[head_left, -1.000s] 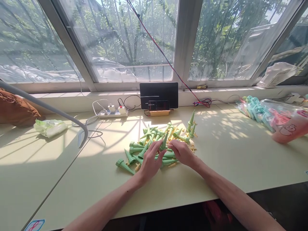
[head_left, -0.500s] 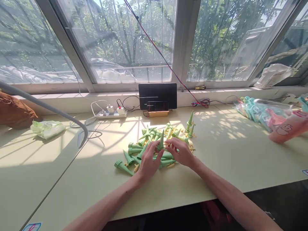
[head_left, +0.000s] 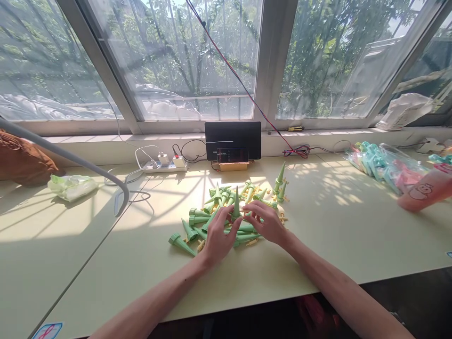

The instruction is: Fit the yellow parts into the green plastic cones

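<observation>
My left hand (head_left: 221, 230) pinches a green plastic watering spike (head_left: 236, 203) near its wide collar, with the pointed end up. Close to that collar, on the right, my right hand (head_left: 265, 221) has its thumb and fingers curled together; what lies between the fingertips is too small to make out. Around and beneath both hands lies a loose pile of similar green spikes (head_left: 181, 244), mixed with small yellow cross-shaped valve pieces (head_left: 283, 218). Two spikes with yellow pieces, one of them the taller spike (head_left: 280, 178), stand upright to the pile's right.
A tablet (head_left: 233, 134) and a phone (head_left: 232, 154) lean at the back of the table (head_left: 339, 235). A power strip (head_left: 165, 165), a grey curved stand (head_left: 122, 188) and a plastic packet (head_left: 72, 187) are on the left. Bagged coloured items (head_left: 374, 162) and a pink cup (head_left: 422, 190) sit right.
The held spike has turned from slightly tilted to nearly upright. My right fingers have shifted and loosened a little beside its collar. The left hand keeps its hold.
</observation>
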Tool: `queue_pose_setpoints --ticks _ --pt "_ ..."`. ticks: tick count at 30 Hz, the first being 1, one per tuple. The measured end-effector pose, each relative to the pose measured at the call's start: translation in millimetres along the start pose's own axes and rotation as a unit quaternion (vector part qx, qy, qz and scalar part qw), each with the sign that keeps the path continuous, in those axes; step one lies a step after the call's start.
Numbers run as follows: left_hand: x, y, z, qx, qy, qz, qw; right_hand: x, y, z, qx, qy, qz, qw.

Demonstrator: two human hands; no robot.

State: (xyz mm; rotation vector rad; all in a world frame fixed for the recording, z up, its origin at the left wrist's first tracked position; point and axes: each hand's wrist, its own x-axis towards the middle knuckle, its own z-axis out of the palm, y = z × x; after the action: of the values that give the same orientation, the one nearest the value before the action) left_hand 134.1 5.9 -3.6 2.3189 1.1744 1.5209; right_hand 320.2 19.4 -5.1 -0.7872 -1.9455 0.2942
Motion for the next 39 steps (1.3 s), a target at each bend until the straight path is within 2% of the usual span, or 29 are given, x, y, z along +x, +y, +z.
queue_pose_setpoints --ticks 11,21,39 --pt "3.1 5.7 1.2 -0.014 -0.007 -0.006 1.0 -1.5 6.2 2.0 -0.033 0.031 -0.031 0.998" --pt "2.4 11.8 1.3 -0.036 -0.009 -0.01 0.999 -1.4 2.5 -0.9 -0.041 0.043 -0.051 0.997" --pt "-5.1 5.0 -2.3 -0.017 -0.015 -0.024 0.999 -7.4 3.6 4.2 -0.062 0.031 -0.043 0.997"
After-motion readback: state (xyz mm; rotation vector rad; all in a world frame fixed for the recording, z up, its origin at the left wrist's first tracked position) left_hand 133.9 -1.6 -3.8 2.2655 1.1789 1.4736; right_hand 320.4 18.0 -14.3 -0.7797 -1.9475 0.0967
